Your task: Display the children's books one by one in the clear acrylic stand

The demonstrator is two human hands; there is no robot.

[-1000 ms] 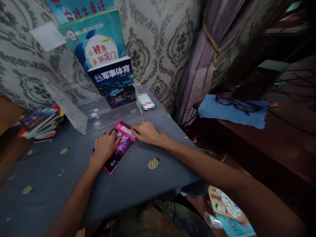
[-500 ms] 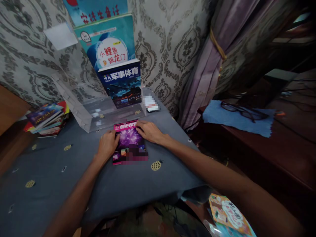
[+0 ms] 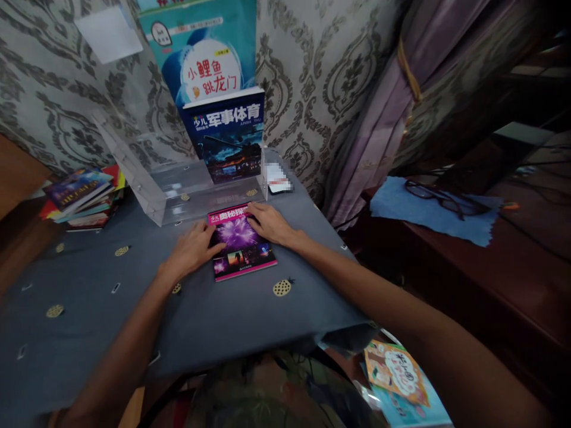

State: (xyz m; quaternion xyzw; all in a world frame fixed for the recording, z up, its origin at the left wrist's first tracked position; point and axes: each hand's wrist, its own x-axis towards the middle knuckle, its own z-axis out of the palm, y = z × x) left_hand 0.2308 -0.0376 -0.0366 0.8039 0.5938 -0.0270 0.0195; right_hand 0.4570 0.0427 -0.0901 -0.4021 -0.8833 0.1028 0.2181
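A paperback book [image 3: 238, 238] with a purple burst and pink bands on its cover lies flat on the grey tablecloth. My left hand [image 3: 194, 246] rests at its left edge, fingers stretched along the side and thumb reaching over the cover. At the upper right corner, my right hand [image 3: 272, 223] has bent fingers round the edge, with the thumb on the cover. Behind the book stands a clear acrylic rack [image 3: 151, 199]. A dark blue book [image 3: 232, 139] leans upright in it, in front of a teal book [image 3: 214, 35].
A stack of books [image 3: 84, 199] sits at the left of the table. A phone [image 3: 279, 178] lies behind the rack's right end. Glasses on a blue cloth [image 3: 437, 208] rest on the dark red surface to the right. More picture books [image 3: 401, 380] are low at the right.
My left hand has loosened, its thumb now stretched out across the cover. The purple book has turned slightly, and its lower edge shows more plainly. The view has tilted downward a little.
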